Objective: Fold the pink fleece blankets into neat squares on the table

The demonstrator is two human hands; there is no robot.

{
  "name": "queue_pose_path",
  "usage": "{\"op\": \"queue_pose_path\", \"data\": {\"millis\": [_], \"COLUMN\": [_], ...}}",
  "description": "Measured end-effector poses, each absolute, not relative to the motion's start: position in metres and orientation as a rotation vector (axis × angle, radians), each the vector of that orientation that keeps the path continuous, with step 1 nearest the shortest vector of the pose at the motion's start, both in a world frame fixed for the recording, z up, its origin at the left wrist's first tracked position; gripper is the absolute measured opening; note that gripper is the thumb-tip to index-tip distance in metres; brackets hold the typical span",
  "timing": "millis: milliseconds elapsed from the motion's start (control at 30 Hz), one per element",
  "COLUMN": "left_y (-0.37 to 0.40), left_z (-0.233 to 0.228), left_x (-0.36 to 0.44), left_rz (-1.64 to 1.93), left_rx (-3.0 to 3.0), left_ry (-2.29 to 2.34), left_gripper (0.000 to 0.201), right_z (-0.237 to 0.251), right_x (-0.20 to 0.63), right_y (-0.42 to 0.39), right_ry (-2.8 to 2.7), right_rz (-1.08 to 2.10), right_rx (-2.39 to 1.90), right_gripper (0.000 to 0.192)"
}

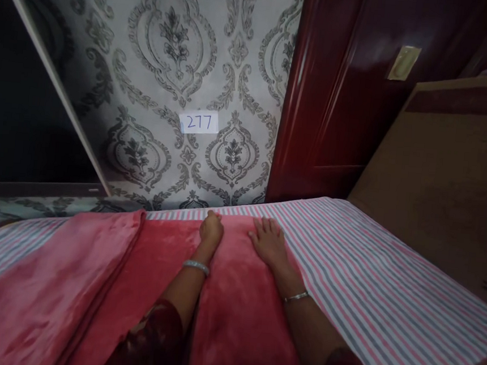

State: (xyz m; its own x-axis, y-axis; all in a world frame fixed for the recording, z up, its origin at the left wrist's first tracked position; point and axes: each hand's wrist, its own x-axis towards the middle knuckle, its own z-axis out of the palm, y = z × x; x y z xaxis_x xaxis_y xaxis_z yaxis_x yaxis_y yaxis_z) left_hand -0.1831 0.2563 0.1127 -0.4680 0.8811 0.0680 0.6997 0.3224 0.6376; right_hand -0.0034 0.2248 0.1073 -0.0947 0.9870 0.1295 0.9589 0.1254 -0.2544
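Red fleece blanket [232, 312] spread on striped bed sheet [388, 286], far edge right under both hands. Left hand [211, 229] curled, fingers bunching blanket edge. Right hand [269, 242] flat, fingers [260, 228] spread, pressing down. One blanket, two hands, two bangles, one paper label [199, 122] on wall.

You have a bed [388, 286] before you, covered by a pink, grey and white striped sheet [368, 267]; a red fleece blanket [67, 292] lies folded directly on its left half.
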Motion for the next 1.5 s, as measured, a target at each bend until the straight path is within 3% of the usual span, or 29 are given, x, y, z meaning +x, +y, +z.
{"op": "queue_pose_path", "data": {"millis": [167,333,667,833,1167,1500], "left_y": [0.249,0.253,0.255,0.238,0.196,0.198], "left_z": [0.104,0.106,0.119,0.145,0.091,0.092], "left_x": [-0.188,-0.189,-0.197,-0.172,-0.144,-0.145], "left_rz": [0.848,0.781,0.657,0.621,0.39,0.3], "left_rx": [1.448,1.499,1.551,1.872,2.18,2.168], "left_ry": [2.368,2.361,2.401,2.349,2.263,2.241], "left_gripper": [0.028,0.021,0.029,0.051,0.065,0.069], "right_z": [0.076,0.076,0.078,0.086,0.091,0.08], "right_x": [-0.001,0.002,-0.002,-0.004,0.019,0.02], "right_y": [0.227,0.232,0.229,0.227,0.213,0.21], "right_ry": [-2.197,-2.188,-2.161,-2.138,-2.172,-2.118], "right_rz": [0.125,0.133,0.142,0.202,0.273,0.286], "right_rx": [-1.878,-1.868,-1.863,-1.868,-1.906,-1.882], "right_gripper": [0.057,0.058,0.057,0.059,0.06,0.06]}}
